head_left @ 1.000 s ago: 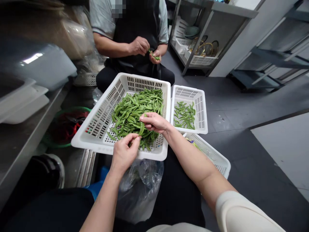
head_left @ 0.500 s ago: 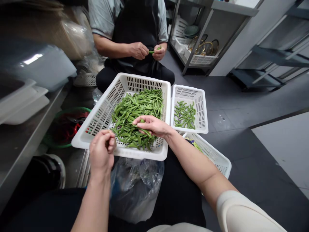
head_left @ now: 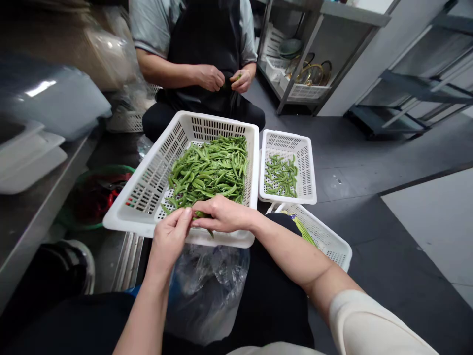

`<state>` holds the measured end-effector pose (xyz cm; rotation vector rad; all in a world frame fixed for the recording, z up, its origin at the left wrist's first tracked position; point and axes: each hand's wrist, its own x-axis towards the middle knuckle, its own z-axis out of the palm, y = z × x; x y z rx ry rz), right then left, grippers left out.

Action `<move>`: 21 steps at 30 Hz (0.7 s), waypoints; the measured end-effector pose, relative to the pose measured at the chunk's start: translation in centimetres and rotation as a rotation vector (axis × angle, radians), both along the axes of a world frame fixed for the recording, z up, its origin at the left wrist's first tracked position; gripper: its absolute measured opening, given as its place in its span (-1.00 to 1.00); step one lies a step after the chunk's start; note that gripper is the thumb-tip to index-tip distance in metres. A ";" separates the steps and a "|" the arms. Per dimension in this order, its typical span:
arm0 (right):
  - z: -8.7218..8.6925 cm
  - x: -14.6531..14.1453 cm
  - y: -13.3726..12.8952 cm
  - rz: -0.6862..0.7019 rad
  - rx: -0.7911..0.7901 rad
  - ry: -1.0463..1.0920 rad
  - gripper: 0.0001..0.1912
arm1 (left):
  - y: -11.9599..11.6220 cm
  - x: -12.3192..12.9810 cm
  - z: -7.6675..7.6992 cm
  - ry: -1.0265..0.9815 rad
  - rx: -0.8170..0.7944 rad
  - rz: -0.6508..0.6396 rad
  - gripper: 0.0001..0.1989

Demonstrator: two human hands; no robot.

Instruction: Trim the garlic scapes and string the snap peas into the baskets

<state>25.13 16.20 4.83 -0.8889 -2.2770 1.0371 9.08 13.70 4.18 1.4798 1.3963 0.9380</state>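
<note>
A large white basket (head_left: 136, 231) in front of me holds a heap of green pea pods (head_left: 210, 167). Over its near rim my two hands meet. My right hand (head_left: 227, 214) is closed round pea pods (head_left: 201, 215), with a pod tip poking out below the fingers. Thumb and forefinger of my left hand (head_left: 170, 239) pinch the end of a pod beside the right fingertips; the exact grip is partly hidden. Below the near rim, a clear plastic bag (head_left: 210, 291) hangs between my legs.
A smaller white basket (head_left: 308, 167) with some pods stands at the right, above another white basket (head_left: 332, 241) holding green stalks. Across from me sits a person in a black apron (head_left: 203, 39), hands together. A green basin (head_left: 92, 172) with red contents and a metal shelf (head_left: 33, 217) are left.
My left hand has moved up and right to meet my right hand, which has come left and down toward the near rim. The other person's hands have parted slightly.
</note>
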 end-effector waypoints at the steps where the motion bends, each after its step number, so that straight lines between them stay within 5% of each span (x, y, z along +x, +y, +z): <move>1: 0.0 -0.1 0.0 0.020 0.023 -0.009 -0.90 | -0.1 0.0 0.0 -0.012 0.012 0.005 -0.65; 5: -0.4 -1.3 -0.5 -0.168 0.054 0.033 -0.85 | -0.3 1.1 -0.6 -0.332 -0.046 0.147 -0.62; 9: -0.7 -2.6 -1.2 -0.385 -0.183 0.181 -0.86 | -0.1 2.4 -0.8 -0.659 -0.180 0.217 -0.55; 13: -1.0 -1.9 -0.1 -0.311 -0.538 0.502 -0.87 | 0.0 2.7 -0.5 -0.811 -0.294 0.133 -0.55; 16: -0.8 0.5 1.7 -0.324 -0.550 0.657 -0.87 | -0.3 2.1 -0.4 -0.894 -0.399 0.044 -0.59; 18: -0.4 2.3 2.9 -0.439 -0.383 0.452 -0.86 | -0.4 1.6 -0.4 -0.905 -0.436 0.035 -0.64; 21: -0.3 3.6 3.7 -0.510 -0.127 -0.323 -0.83 | -0.5 0.8 -0.5 -0.861 -0.454 0.083 -0.71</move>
